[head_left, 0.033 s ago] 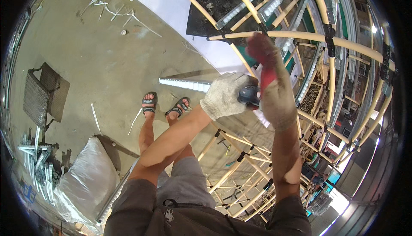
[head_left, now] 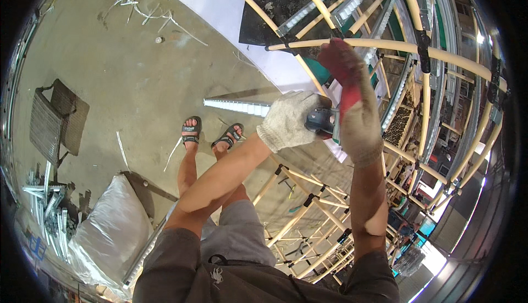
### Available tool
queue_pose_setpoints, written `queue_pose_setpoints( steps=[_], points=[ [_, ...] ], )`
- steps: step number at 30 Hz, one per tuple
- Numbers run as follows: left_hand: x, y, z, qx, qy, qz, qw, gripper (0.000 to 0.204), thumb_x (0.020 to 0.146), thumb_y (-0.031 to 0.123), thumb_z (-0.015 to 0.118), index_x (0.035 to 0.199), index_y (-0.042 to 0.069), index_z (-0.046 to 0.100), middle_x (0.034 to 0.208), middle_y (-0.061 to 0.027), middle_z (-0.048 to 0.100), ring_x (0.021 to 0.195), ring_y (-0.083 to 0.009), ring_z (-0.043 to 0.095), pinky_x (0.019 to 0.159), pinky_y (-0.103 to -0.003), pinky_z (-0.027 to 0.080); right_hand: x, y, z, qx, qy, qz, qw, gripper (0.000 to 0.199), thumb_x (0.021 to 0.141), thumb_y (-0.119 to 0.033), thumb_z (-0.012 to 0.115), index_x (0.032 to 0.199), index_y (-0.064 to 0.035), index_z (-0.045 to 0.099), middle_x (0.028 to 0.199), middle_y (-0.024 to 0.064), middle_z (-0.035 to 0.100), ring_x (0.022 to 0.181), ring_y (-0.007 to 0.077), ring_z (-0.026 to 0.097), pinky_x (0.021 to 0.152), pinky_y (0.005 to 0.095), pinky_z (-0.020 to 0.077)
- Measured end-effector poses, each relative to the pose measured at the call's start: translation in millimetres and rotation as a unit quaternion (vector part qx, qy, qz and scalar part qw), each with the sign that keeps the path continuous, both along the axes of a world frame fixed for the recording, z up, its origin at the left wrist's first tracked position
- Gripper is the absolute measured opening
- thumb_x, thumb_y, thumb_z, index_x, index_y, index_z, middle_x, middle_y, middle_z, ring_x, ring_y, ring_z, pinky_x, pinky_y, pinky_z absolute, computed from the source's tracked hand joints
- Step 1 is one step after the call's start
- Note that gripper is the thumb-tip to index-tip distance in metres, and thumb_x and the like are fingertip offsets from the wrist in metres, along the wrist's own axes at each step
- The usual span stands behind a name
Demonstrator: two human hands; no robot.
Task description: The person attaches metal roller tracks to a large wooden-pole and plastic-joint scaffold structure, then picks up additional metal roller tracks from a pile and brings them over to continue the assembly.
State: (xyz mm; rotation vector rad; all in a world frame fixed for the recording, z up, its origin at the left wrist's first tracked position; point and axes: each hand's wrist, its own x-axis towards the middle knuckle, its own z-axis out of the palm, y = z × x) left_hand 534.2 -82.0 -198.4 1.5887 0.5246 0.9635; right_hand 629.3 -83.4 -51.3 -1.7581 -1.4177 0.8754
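Our left hand grips the dark tool, just left of our right hand. We cannot tell the right's grasp.

Workshop; pipe racks, roller tracks, heaped metal parts

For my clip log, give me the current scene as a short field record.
Left hand: pale glove, closed around a dark tool
Right hand: red-and-pale glove, beside the tool; grip unclear
Structure: beige tube frame with black joints, mainly at right
Floor, left side: dark mesh chair, silvery sack
Footwear: dark sandals
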Motion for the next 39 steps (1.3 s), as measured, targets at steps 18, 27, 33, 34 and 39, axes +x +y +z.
queue_pose_setpoints(
  steps=[18,27,33,34,39],
  points=[
    [-15,-12,-2,-0.009,0.025,-0.020,0.999,0.057,0.058,0.024,0.089,0.109,0.011,0.065,0.100,-0.0114,0.068,0.090,-0.0357,0.067,0.079,-0.044,0.055,28,-13,62,0.116,0.015,0.005,0.993,0.054,0.100,-0.007,0.039,0.153,0.0025,0.032,0.148,0.0184,0.048,0.136,0.0275,0.047,0.116,0.0399,0.0324],
    [-19,-15,-3,0.020,0.020,-0.026,0.999,0.056,0.063,0.031,0.086,0.111,0.013,0.064,0.097,-0.0103,0.063,0.091,-0.0355,0.065,0.081,-0.045,0.054,-18,-15,-6,-0.033,-0.030,0.004,0.999,0.053,0.103,-0.011,0.039,0.154,-0.0008,0.032,0.151,0.0168,0.045,0.137,0.0276,0.046,0.115,0.0405,0.0339],
    [-28,-8,-1,-0.034,0.012,-0.069,0.997,0.077,0.059,0.026,0.088,0.128,0.007,0.059,0.112,-0.0135,0.063,0.100,-0.0349,0.066,0.087,-0.042,0.055,14,-12,62,0.099,-0.015,0.009,0.995,0.052,0.105,-0.014,0.039,0.155,-0.0029,0.032,0.153,0.0157,0.043,0.138,0.0276,0.045,0.115,0.0410,0.0349],
    [-28,-6,0,-0.047,0.001,-0.078,0.996,0.079,0.060,0.027,0.089,0.129,0.007,0.058,0.114,-0.0138,0.062,0.101,-0.0347,0.066,0.087,-0.042,0.055,8,-11,49,0.058,-0.038,0.016,0.997,0.052,0.105,-0.014,0.039,0.155,-0.0033,0.032,0.153,0.0155,0.042,0.138,0.0276,0.045,0.115,0.0410,0.0351],
    [-19,-11,0,-0.044,0.012,-0.065,0.997,0.081,0.056,0.034,0.091,0.125,0.007,0.057,0.122,-0.0163,0.058,0.108,-0.0396,0.062,0.092,-0.047,0.053,-22,-22,-12,-0.058,-0.062,0.022,0.996,0.051,0.107,-0.017,0.039,0.156,-0.0051,0.031,0.155,0.0147,0.040,0.139,0.0277,0.044,0.114,0.0414,0.0359]
  ],
)
